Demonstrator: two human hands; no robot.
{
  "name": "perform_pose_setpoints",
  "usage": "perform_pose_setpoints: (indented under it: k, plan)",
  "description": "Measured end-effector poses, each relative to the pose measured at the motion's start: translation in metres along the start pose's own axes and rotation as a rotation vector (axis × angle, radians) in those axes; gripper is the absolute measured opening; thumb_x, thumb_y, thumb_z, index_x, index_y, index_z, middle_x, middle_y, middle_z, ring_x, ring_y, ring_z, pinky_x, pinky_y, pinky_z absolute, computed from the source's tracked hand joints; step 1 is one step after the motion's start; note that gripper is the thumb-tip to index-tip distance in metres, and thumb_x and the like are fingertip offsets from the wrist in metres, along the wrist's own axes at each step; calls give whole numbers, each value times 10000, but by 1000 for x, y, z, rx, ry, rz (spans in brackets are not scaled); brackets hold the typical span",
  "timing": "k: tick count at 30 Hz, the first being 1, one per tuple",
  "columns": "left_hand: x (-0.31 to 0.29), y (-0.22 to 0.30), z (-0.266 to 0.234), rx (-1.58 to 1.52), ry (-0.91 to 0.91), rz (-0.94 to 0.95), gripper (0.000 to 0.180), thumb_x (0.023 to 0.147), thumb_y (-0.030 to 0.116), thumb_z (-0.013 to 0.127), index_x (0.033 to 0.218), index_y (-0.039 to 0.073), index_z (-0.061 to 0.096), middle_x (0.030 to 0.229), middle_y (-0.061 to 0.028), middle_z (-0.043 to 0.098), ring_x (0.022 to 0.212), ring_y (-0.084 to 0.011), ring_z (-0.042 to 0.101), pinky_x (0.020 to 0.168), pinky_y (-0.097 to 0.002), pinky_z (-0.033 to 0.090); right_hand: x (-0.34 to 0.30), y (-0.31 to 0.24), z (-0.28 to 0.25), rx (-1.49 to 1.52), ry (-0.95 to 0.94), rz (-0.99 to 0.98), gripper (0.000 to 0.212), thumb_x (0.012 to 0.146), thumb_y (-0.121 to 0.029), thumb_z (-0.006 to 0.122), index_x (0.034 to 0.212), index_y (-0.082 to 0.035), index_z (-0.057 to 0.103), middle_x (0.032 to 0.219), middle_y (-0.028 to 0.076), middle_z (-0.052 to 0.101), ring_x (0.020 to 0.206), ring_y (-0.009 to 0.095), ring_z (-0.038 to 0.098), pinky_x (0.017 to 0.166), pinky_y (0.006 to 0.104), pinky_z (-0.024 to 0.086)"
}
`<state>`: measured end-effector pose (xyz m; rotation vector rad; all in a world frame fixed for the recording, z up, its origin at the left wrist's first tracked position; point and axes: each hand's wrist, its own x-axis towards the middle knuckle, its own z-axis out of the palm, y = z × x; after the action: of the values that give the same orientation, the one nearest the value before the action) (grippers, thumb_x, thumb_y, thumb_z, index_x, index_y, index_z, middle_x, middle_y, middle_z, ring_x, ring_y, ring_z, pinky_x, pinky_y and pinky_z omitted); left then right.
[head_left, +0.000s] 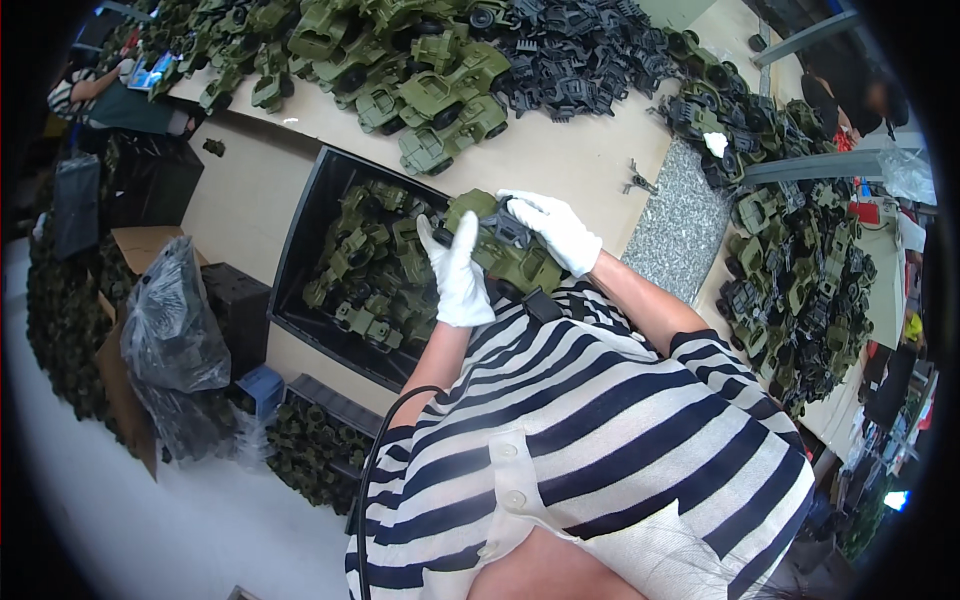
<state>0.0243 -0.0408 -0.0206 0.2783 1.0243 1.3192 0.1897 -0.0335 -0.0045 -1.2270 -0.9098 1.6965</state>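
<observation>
Close to my body, a green toy military vehicle is held between my two white-gloved hands. My left hand grips its left side, with thumb and fingers up around its edge. From the right, my right hand closes its fingers over a dark grey plastic part that sits against the top of the vehicle. Whether that part is fixed on cannot be told. Just left of my left hand stands a black crate with several green toy vehicles in it.
Green toy vehicles and dark grey plastic parts are heaped on the table ahead. A small dark piece lies alone. More vehicles are piled at right. Clear plastic bags stand left; another person is far left.
</observation>
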Motion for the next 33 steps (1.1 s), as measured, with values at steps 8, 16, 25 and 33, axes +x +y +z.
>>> perform_pose_setpoints:
  k: [8,16,25,33]
  plan:
    - [49,41,-20,-212,-366,-448,430,959,463,549,1210,120,611,1037,-91,688,913,-282,669,843,-460,557,49,2,-70,-553,531,-234,401,969,-320,570,1284,-74,613,1099,162,690,1002,254,650,884,364,496]
    - [23,53,-22,-72,-253,-503,569,943,580,537,1278,122,572,1105,-97,666,962,-254,659,817,-410,574,37,35,-113,-1464,647,-374,404,943,-353,542,1268,-118,591,1199,166,613,1088,378,587,890,462,477]
    - [22,59,-7,268,-358,-293,592,983,401,575,1469,121,386,1297,-48,568,1100,-177,603,905,-357,549,55,4,-127,-1325,-108,-415,460,912,-231,606,1358,-141,544,1267,122,611,1103,299,610,938,385,492]
    - [7,69,8,195,-403,-462,580,997,387,562,1444,44,424,1297,-62,578,1125,-143,580,951,-311,499,39,-45,-49,-129,-381,-130,485,989,-264,572,1408,-30,504,1417,91,539,1251,161,509,1079,320,383]
